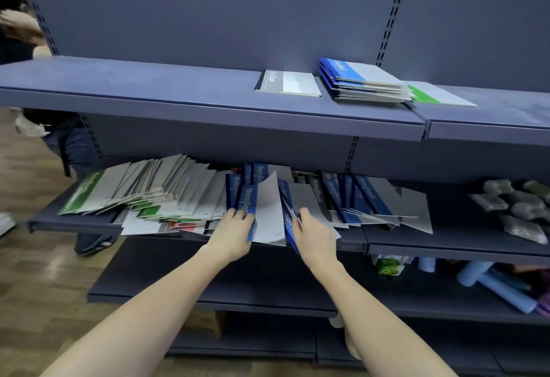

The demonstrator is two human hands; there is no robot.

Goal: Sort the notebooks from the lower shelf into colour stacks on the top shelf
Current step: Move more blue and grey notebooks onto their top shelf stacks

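On the lower shelf point(446, 242) lies a loose row of leaning notebooks: green ones point(98, 192) at the left, blue ones point(369, 198) in the middle and right. My left hand point(233, 233) grips a blue notebook point(262, 213) tilted out of the row. My right hand point(312, 235) holds the lower edge of another blue notebook point(288, 222) beside it. On the top shelf point(178, 99) sit a black notebook point(287, 83), a blue stack point(361, 80) and a green notebook point(437, 95).
Another person point(32, 64) stands at the far left beside the shelving. Grey packets point(518, 210) lie on the right of the lower shelf. Blue rolls point(494, 284) and a green carton point(388, 266) sit on the shelf below. A wooden floor point(44, 287) shows at the left.
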